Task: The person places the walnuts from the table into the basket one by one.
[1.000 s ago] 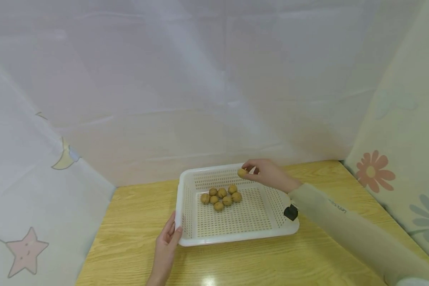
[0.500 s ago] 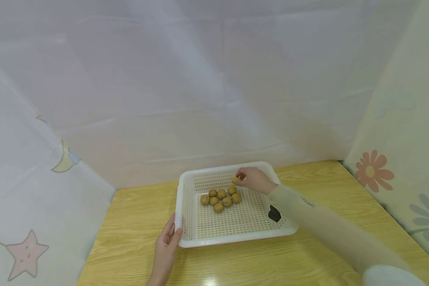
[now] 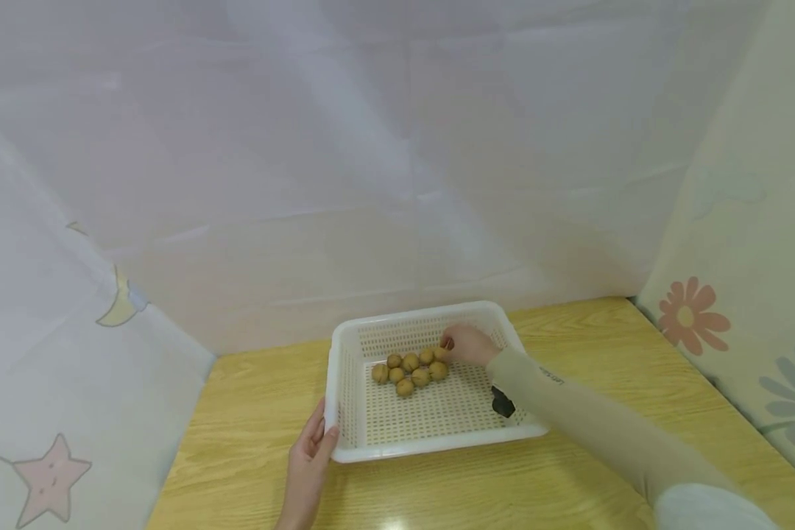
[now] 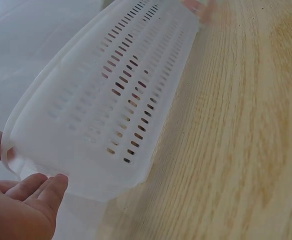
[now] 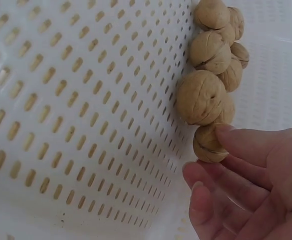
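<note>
A white perforated plastic basket stands on the table with a cluster of walnuts on its floor, left of the middle. My left hand grips its near left corner, thumb over the rim; in the left wrist view the fingers lie against the outer side of the basket wall. Inside the basket, my right hand is at the right end of the cluster. Between thumb and fingers it pinches a walnut, which sits against the neighbouring walnuts.
The wooden table extends around the basket. Behind it hangs a pale cloth. Patterned cloths, one with a pink star and one with flowers, close off the sides.
My right hand has come down from the basket's far rim to the cluster, moving toward me with the walnut. The walnut now lies beside the others. My left hand keeps its grip on the corner.
</note>
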The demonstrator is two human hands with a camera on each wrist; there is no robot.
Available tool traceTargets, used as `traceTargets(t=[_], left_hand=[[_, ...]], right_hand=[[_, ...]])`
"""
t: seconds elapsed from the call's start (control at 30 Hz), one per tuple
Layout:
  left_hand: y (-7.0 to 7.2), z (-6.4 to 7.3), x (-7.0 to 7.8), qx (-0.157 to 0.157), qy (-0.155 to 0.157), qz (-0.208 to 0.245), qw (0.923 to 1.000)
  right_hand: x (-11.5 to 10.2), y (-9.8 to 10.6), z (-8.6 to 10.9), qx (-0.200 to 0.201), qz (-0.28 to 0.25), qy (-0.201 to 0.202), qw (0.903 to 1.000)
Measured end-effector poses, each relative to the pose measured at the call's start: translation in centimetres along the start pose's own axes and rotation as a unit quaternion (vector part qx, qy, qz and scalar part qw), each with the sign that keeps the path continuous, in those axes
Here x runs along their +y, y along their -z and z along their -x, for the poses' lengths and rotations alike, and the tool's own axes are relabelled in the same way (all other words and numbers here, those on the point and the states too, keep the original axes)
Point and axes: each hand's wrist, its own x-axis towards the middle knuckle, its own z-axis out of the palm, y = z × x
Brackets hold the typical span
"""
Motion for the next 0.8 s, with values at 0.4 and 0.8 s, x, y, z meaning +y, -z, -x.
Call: traceTargets(t=[0.4,0.8], left_hand=[[-0.2,0.2,0.1,-0.001,-0.002,0.001,1.0],[-0.1,0.1,0.0,-0.001,-0.011,0.0,0.9999]], right_hand=[[0.2,0.4,0.1,-0.012,-0.027,0.002,0.9996],[-0.9,6.1,3.4,0.033,-0.044,0.053,0.9971]])
